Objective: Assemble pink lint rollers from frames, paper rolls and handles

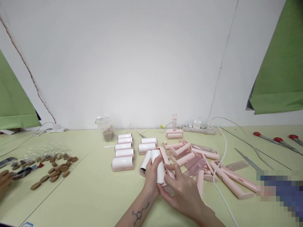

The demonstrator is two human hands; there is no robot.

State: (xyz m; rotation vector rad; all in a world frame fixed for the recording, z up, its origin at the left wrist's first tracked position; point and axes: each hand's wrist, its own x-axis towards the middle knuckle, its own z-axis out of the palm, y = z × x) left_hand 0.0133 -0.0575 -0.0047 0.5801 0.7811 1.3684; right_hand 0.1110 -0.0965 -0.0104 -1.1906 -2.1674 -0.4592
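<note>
Between my two hands is a lint roller (159, 168) with a white sheet roll in a pink case, tilted over the table. My left hand (152, 176) wraps round its left side, thumb on the white roll. The fingers of my right hand (183, 187) pinch the pink case at its right and lower edge. Another white roll (145, 162) lies just behind my left hand, partly hidden. To the left stands a column of white rolls in pink cases (123, 163), with two more rolls (147, 148) behind my hands. Pink handles and case parts (187, 157) are heaped at the right.
A white cable (219, 167) crosses the right side, near scissors (246, 157) and red-handled tools (279, 140). A power strip (199, 130) and an assembled pink roller (174, 134) stand by the wall. Brown discs (55, 173) lie left, beside another person's hand (5, 181).
</note>
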